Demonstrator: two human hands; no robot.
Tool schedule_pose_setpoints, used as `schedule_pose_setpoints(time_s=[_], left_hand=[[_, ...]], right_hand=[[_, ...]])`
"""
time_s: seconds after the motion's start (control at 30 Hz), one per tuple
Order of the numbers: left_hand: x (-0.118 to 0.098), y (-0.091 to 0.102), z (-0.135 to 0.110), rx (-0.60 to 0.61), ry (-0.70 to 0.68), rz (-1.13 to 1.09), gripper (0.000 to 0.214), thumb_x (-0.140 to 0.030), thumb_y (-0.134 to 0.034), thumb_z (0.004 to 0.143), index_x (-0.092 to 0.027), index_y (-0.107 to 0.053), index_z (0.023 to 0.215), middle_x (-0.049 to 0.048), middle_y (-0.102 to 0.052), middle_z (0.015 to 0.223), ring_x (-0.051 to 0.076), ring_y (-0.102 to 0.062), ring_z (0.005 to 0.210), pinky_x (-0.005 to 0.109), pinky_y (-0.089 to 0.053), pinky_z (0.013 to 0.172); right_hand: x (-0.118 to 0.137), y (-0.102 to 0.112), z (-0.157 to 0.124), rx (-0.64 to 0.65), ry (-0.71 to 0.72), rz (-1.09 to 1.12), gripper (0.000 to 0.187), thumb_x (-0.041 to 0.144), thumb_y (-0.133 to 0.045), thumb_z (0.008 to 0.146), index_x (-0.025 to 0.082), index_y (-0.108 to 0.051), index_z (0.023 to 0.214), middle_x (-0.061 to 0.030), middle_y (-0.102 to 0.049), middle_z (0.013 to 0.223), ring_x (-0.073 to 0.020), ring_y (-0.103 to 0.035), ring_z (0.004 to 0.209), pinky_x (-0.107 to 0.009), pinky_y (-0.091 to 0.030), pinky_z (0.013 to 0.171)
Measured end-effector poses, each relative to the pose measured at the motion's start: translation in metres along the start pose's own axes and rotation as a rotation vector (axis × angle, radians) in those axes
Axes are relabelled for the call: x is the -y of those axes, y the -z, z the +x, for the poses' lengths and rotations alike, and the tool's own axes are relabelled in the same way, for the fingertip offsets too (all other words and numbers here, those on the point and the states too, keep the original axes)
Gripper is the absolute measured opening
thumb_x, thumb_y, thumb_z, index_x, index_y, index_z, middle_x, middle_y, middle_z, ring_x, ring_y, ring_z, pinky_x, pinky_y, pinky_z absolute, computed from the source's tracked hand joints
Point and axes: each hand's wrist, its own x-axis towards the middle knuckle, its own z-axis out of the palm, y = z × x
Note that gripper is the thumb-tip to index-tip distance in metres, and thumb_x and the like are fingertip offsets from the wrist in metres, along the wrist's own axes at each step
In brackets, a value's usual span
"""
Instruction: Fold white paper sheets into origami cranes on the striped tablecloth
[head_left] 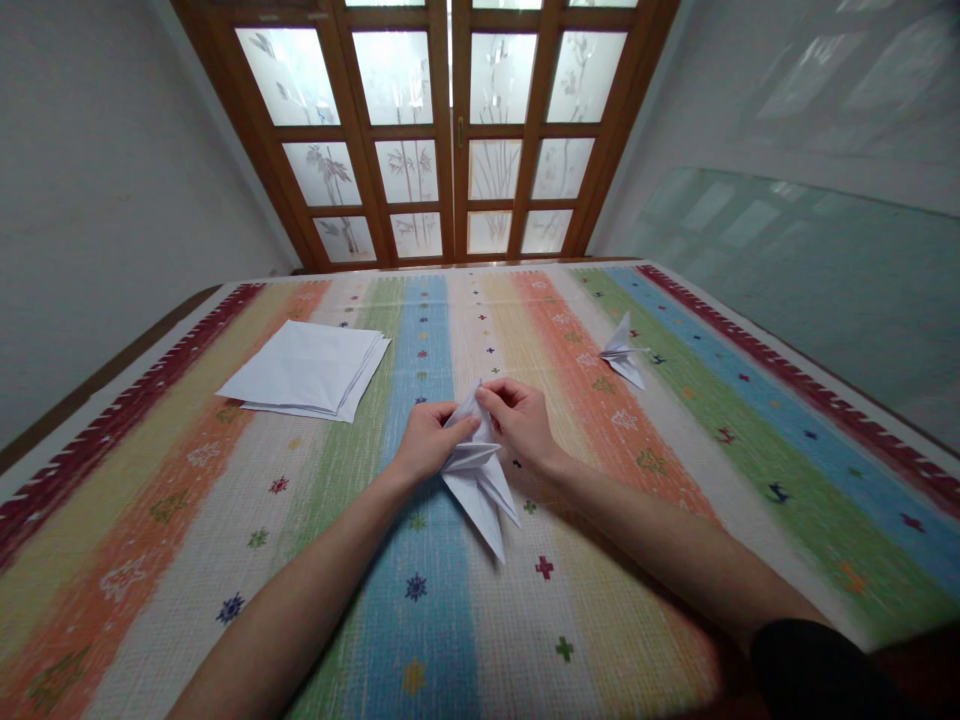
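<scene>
Both my hands grip a partly folded sheet of white paper (pixel 480 490) above the middle of the table. My left hand (pixel 431 440) is closed on its left side, the thumb laid across the folds. At the upper tip, my right hand (pixel 519 415) pinches the paper between thumb and fingers. Several pointed flaps fan out from the paper toward me. Off to the right stands a finished-looking folded paper crane (pixel 622 352), apart from my hands. A stack of white paper sheets (pixel 300 365) lies to the left, its edges not quite lined up.
A striped, patterned tablecloth (pixel 292 520) covers the table. Beyond the far edge are wooden doors (pixel 454 150) with frosted panes. White walls rise on both sides, and a pale glass panel (pixel 810 270) leans or hangs at the right.
</scene>
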Motion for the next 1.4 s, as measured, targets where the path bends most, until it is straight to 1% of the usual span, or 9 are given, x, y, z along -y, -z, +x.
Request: schedule_pose_setpoints(time_s=[0.17,0.3,0.4,0.5,0.7,0.93,1.1,1.27,1.4], left_hand=[[0.001,-0.003,-0.002,0.052,0.022,0.035,0.03,-0.039,-0.067,0.064,-0.015,-0.056,0.05,-0.0037,-0.04,0.05,0.008,-0.034,0.05,0.024,-0.023,0.049],[0.004,-0.006,-0.002,0.021,0.034,-0.009,0.032,-0.042,-0.067,0.064,-0.015,-0.056,0.052,-0.0035,-0.041,0.051,0.009,-0.034,0.05,0.024,-0.025,0.05],[0.004,-0.006,-0.003,-0.005,0.043,-0.044,0.034,-0.044,-0.069,0.064,-0.015,-0.057,0.053,-0.0033,-0.042,0.052,0.009,-0.034,0.051,0.024,-0.025,0.05],[0.003,-0.007,-0.004,0.031,0.035,-0.052,0.035,-0.045,-0.07,0.064,-0.015,-0.057,0.052,-0.0033,-0.042,0.051,0.008,-0.034,0.051,0.024,-0.025,0.05],[0.002,-0.008,-0.005,0.072,0.064,-0.041,0.039,-0.046,-0.069,0.064,-0.015,-0.052,0.049,-0.0039,-0.039,0.05,0.008,-0.032,0.051,0.024,-0.023,0.051],[-0.001,-0.008,-0.004,0.083,0.059,-0.058,0.036,-0.044,-0.07,0.063,-0.015,-0.053,0.047,-0.0034,-0.039,0.05,0.008,-0.032,0.05,0.025,-0.022,0.05],[-0.002,-0.009,-0.005,0.055,0.066,-0.067,0.035,-0.045,-0.071,0.063,-0.015,-0.058,0.049,-0.0033,-0.041,0.049,0.008,-0.033,0.05,0.024,-0.022,0.049],[0.0,-0.009,-0.003,-0.009,0.043,-0.075,0.036,-0.047,-0.072,0.063,-0.014,-0.062,0.053,-0.0032,-0.043,0.051,0.009,-0.035,0.05,0.024,-0.025,0.051],[-0.001,-0.008,-0.004,0.007,0.015,-0.037,0.031,-0.042,-0.069,0.066,-0.014,-0.063,0.053,-0.0028,-0.046,0.051,0.009,-0.038,0.051,0.024,-0.027,0.051]], right_hand=[[0.004,0.005,0.009,-0.069,0.047,0.014,0.026,0.043,-0.066,0.074,0.019,-0.059,0.069,0.0048,-0.05,0.056,-0.0076,-0.041,0.046,-0.022,-0.034,0.044],[0.011,0.013,0.015,-0.099,0.039,0.066,0.027,0.046,-0.065,0.077,0.02,-0.056,0.071,0.005,-0.05,0.059,-0.0072,-0.041,0.045,-0.021,-0.031,0.041],[0.01,0.015,0.013,0.017,0.023,0.055,0.025,0.045,-0.067,0.075,0.02,-0.062,0.078,0.0032,-0.056,0.065,-0.0075,-0.046,0.049,-0.021,-0.035,0.044],[0.005,0.013,0.008,0.152,0.024,0.005,0.021,0.038,-0.071,0.071,0.019,-0.068,0.08,0.0009,-0.063,0.069,-0.009,-0.051,0.055,-0.023,-0.041,0.051],[0.003,0.011,0.006,0.145,0.091,-0.084,0.02,0.033,-0.068,0.073,0.018,-0.064,0.059,0.0024,-0.057,0.056,-0.0098,-0.049,0.052,-0.025,-0.04,0.054],[0.007,0.011,0.008,0.118,0.078,-0.089,0.034,0.048,-0.065,0.076,0.019,-0.065,0.058,0.0007,-0.056,0.055,-0.011,-0.046,0.052,-0.026,-0.036,0.051],[0.008,0.011,0.008,0.101,0.061,-0.036,0.042,0.059,-0.059,0.078,0.019,-0.069,0.068,0.0013,-0.053,0.054,-0.0109,-0.044,0.05,-0.025,-0.035,0.049],[0.004,0.01,0.006,0.177,0.074,0.002,0.025,0.044,-0.074,0.068,0.02,-0.068,0.073,-0.0004,-0.064,0.07,-0.012,-0.055,0.061,-0.026,-0.044,0.059],[0.001,0.009,0.005,0.119,0.078,-0.047,0.021,0.038,-0.07,0.071,0.019,-0.064,0.063,0.001,-0.06,0.061,-0.0116,-0.052,0.057,-0.026,-0.043,0.057]])
